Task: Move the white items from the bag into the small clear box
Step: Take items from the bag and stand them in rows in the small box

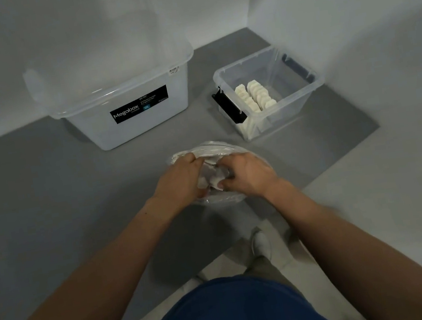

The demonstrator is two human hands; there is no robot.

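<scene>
Left hand: the left hand (177, 181) is at the near-left side of the bag's mouth, with its fingers (190, 160) curled over the plastic edge and gripping it.
Right hand: the right hand (247, 175) reaches into the mouth from the right. Its fingers are bent down among the contents and its thumb is pressed against one of the white items, so it is pinching that piece.
Bag: a clear plastic bag (210, 147) sits on the surface straight ahead of the person, its mouth held open between the two hands.
White items: loose white items (211, 176) lie jumbled inside the bag between the hands. Their exact shape is hard to make out.
Small clear box: the small clear box (287, 112) stands open on the surface beyond and to the right of the bag, apart from it. A black latch (227, 105) hangs on its left end and a darker one (297, 66) on the far end.
Box contents: packed white items (254, 93) stand on edge in two rows along the left part of the box.
Large box: a translucent Megabox container (131, 128) with its lid (109, 73) on stands to the left of the small box, against the wall.
Surface: a grey surface (44, 184) carries the bag and both boxes.
Person: a blue shirt (227, 313) and a pale shoe (260, 242) show at the bottom.
</scene>
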